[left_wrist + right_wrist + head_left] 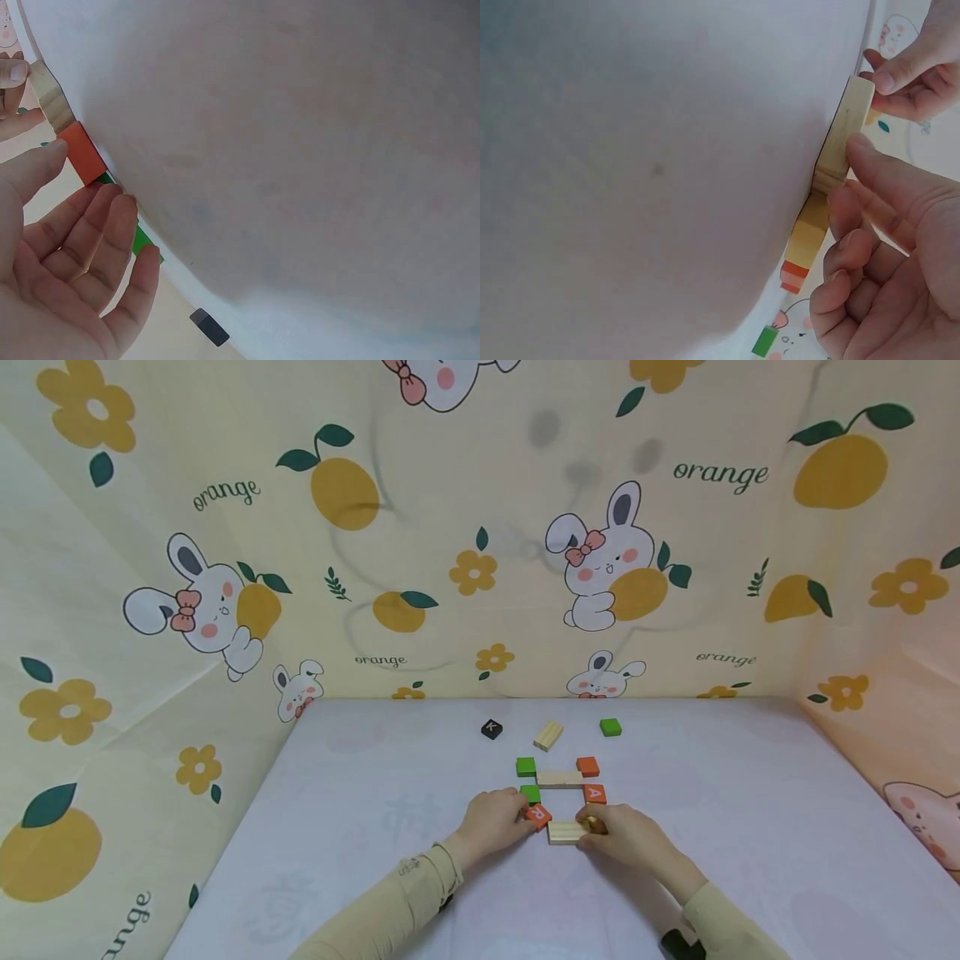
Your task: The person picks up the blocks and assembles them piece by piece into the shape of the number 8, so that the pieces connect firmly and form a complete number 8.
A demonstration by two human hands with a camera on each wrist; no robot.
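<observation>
Small wooden blocks and planks on a white-covered table (750,827). The left hand (487,822) pinched an orange block marked R (537,816) between thumb and fingertips; its remaining fingers were bent and slightly parted. The right hand (628,835) pinched the right end of a pale near plank (565,833) between thumb and forefinger, the other fingers curling inward. An ochre block (597,825) lay partly covered by those fingers; whether they touched it could not be told.

The held pieces lay about midway between the table's left and right edges, on the near side of a loose ring. The orange block marked R sat askew, a corner just beside the near plank's left end. A far plank (559,780) crossed the ring's opposite side, with an upper green block (526,767) and an upper orange block (588,766) by its ends; a lower green block (530,793) and an orange block marked A (595,793) completed the flanks. Toward the table's far edge lay a black tile marked K (492,728), a slanted plank (548,735) and a far green block (611,727).

As judged from appearance, the pieces were light, stiff and hardly fragile, the painted faces perhaps smoother than bare wood. Opposite side faces offered the surest hold; the plank was best taken across its narrow width. No container was in view.
</observation>
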